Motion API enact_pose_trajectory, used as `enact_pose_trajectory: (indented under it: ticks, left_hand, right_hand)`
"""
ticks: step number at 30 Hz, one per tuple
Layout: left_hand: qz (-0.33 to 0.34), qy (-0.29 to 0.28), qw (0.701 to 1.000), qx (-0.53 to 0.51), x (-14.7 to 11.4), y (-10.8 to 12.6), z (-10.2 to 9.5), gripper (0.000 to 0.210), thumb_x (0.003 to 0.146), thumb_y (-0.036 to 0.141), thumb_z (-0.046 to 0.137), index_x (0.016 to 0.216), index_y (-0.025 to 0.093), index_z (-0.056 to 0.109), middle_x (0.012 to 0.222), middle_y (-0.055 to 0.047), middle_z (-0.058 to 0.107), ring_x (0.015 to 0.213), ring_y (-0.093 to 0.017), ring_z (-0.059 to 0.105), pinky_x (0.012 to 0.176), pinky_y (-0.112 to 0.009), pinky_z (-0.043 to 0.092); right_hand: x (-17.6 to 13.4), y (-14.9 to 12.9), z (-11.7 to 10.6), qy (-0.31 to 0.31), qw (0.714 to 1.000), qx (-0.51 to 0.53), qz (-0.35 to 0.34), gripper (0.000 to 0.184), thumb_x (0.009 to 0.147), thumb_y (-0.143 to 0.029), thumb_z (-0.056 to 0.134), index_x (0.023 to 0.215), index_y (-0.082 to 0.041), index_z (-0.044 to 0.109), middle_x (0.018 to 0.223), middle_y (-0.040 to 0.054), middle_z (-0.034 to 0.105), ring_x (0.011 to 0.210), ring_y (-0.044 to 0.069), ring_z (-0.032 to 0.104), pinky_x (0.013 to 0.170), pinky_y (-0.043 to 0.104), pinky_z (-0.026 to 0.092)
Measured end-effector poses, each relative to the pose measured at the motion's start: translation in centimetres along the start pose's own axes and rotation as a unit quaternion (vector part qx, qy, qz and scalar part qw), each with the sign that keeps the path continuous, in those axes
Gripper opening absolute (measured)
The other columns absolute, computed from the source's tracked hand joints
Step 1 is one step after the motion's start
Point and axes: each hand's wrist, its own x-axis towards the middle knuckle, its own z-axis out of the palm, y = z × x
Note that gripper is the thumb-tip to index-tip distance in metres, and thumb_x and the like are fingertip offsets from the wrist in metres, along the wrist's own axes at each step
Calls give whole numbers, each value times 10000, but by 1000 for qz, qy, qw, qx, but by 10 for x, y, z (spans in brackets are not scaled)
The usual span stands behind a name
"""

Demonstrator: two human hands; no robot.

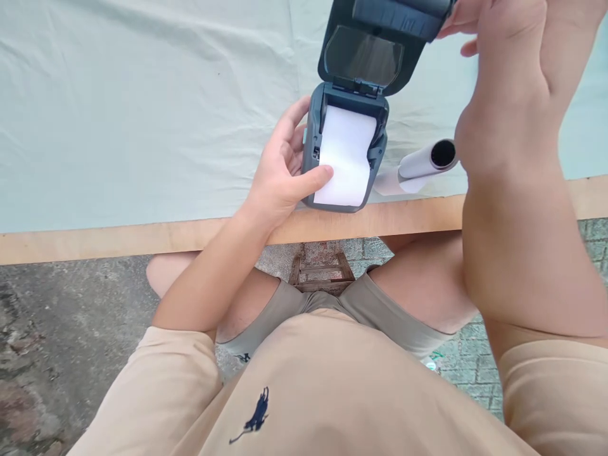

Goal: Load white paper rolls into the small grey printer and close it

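Observation:
A dark portable label printer point(308, 183) stands open near the table's front edge, its hinged lid point(327, 60) swung up and away from me. White paper point(349, 145) covers most of the inside and reaches the front rim. My left hand point(285, 158) grips the printer's left side, with the thumb pressed on the paper. At the top right, my right hand point(503, 38) is at the lid's far end, fingers curled around its right edge; part of this hand is cut off by the frame. To the right lies a white roll point(420, 163) with a dark hollow end.
A pale cloth point(142, 126) covers the table, with a bare wooden strip point(118, 239) along its front edge. Below are my legs, a wooden stool point(320, 285), rough concrete at left and paving bricks point(475, 354) at right.

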Motion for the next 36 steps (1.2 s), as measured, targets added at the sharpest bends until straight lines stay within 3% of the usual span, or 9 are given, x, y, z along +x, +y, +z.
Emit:
enact_pose_trajectory:
  ticks: [3,6,11,14,17,23,30,34,36]
  left_hand:
    - [0,-8,1000,-14,1,-4,-3,1312,570,865,933,1680,353,456,1496,-115,724,1475,-438,690,1177,-542,640]
    - [-11,-15,1000,-23,0,-3,-4,1316,576,831,943,1691,355,432,1495,-120,714,1510,-435,659,1200,-533,623]
    - [-14,-18,999,-30,-1,0,-2,1357,546,837,967,1693,357,423,1458,-116,726,1536,-446,642,1202,-541,620]
    - [1,-25,999,-36,-2,-2,-3,1382,521,856,971,1691,348,439,1490,-117,727,1542,-459,644,1178,-545,642]
    - [8,-36,998,-43,0,-9,-7,1336,540,838,972,1689,381,466,1533,-92,737,1585,-465,607,1187,-575,651]
    - [33,-100,991,-82,11,-33,-21,1240,527,751,1008,1641,556,501,1602,71,735,1588,-476,566,1182,-659,659]
    - [7,-100,991,-89,12,-28,-23,1242,528,773,987,1645,529,503,1613,88,723,1747,-520,330,1326,-710,522]
    - [-1,-78,990,-114,12,-16,-15,971,694,760,853,1579,496,552,1532,25,760,1624,-473,537,1183,-641,633]
    - [27,-59,995,-81,14,-14,-12,973,665,896,760,1530,482,602,1437,-18,784,1518,-470,642,1102,-635,663]
  right_hand:
    - [-1,-6,1,48,996,-23,-77,547,1149,-471,286,1442,-213,669,1315,127,740,1122,241,747,1036,407,591]
    - [-6,-21,6,35,997,-44,-46,431,1088,-449,409,1252,-217,734,1283,125,778,1205,237,754,1093,407,583]
    - [-8,-29,8,-96,990,-102,-14,718,892,-621,666,1481,-214,706,1494,111,736,1387,352,715,1196,513,538]
    - [-5,-33,9,-159,978,-130,27,755,885,-656,726,1534,-275,674,1320,95,796,1090,336,768,1002,495,553]
    - [0,-45,11,-203,960,-160,106,689,926,-616,774,1527,-300,649,1101,73,804,790,241,697,857,423,498]
    - [6,-47,11,-227,949,-145,163,654,912,-582,833,1478,-334,622,1101,47,792,790,233,705,788,401,498]
    - [10,-39,8,-231,955,-124,140,698,882,-572,847,1474,-290,608,1155,59,780,820,194,702,649,340,491]
    - [10,-51,8,-234,948,-150,156,638,914,-509,837,1466,-277,618,1064,50,780,850,215,704,735,366,499]
    - [9,-54,8,-236,945,-166,151,623,940,-524,816,1475,-269,622,897,30,750,833,231,683,774,385,491]
